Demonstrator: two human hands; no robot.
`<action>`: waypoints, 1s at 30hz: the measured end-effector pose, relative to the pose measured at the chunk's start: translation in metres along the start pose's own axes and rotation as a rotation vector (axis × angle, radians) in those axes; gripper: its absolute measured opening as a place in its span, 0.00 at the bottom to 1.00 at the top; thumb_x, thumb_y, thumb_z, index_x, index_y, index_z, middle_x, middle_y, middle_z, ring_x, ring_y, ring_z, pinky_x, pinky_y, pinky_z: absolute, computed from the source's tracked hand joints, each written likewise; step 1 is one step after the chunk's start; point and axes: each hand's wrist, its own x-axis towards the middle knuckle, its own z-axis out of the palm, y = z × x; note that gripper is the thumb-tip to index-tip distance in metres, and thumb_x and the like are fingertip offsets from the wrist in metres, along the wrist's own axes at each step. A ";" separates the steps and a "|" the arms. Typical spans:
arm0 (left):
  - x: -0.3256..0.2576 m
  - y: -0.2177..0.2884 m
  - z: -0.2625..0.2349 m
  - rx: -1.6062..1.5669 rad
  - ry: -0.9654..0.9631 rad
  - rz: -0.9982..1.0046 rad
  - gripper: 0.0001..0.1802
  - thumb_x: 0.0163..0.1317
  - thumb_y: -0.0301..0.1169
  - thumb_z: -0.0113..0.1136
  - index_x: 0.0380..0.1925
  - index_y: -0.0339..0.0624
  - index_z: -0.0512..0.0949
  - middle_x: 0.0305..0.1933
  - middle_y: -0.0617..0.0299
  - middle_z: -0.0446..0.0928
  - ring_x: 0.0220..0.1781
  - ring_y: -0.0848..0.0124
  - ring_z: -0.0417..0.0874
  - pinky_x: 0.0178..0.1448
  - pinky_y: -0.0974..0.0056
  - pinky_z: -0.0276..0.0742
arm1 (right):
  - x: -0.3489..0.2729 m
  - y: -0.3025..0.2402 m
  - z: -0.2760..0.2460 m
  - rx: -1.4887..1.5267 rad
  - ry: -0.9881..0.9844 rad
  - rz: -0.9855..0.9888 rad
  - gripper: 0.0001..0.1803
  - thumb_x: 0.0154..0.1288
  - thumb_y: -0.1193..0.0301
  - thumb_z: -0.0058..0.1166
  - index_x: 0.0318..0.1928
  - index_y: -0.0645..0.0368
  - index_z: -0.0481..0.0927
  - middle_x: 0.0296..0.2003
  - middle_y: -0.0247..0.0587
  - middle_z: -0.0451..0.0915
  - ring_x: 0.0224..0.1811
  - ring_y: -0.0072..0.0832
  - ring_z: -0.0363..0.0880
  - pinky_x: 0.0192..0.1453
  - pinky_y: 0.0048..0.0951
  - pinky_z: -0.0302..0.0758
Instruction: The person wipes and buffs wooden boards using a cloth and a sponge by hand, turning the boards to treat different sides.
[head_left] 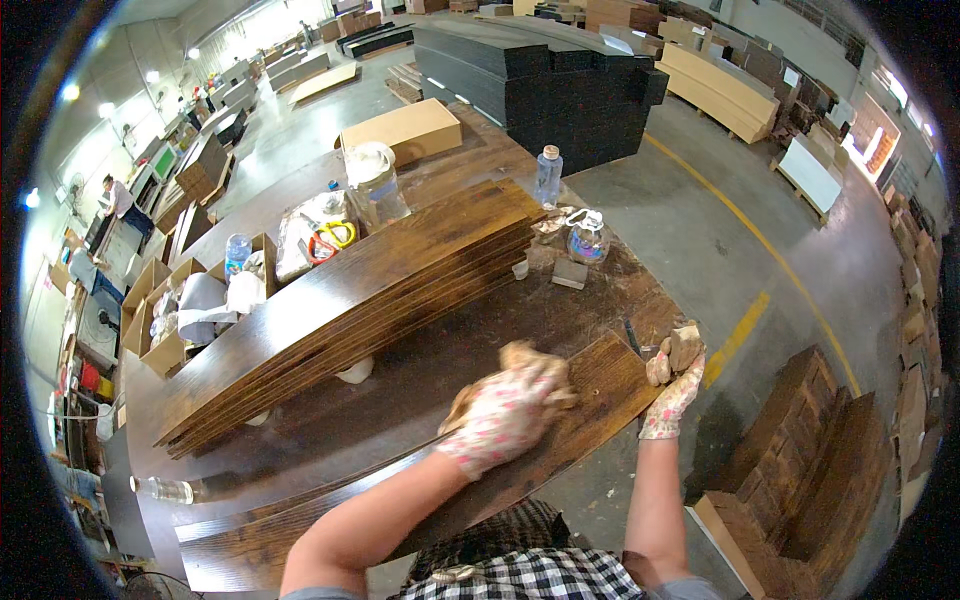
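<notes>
A long brown wood-grain board (622, 372) lies along the near edge of the worktable (440, 370). My left hand (505, 418), in a white glove with pink spots, is closed on a tan rag (530, 362) and presses it on the board; motion blurs it a little. At the board's right end is my right hand (676, 398), gloved alike, with its fingers closed round a small brown block (686, 346). A thin dark tool (631, 338) lies next to that end. Beyond the board rises a stack of similar boards (350, 300).
Behind the stack are scissors (332, 240), an open carton (165, 345), a plastic jug (378, 185) and a closed cardboard box (400, 132). A bottle (548, 176), a small handled jug (588, 238) and a grey block (570, 274) stand at the far right. More boards (800, 470) sit low on my right.
</notes>
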 end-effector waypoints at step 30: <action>-0.510 -0.012 -0.041 -1.343 0.988 -1.346 0.13 0.62 0.36 0.61 0.38 0.37 0.81 0.39 0.57 0.82 0.42 0.67 0.83 0.46 0.64 0.79 | 0.071 -0.033 -0.026 -0.572 -0.062 -0.341 0.26 0.73 0.53 0.32 0.60 0.52 0.72 0.52 0.36 0.77 0.50 0.27 0.77 0.57 0.30 0.73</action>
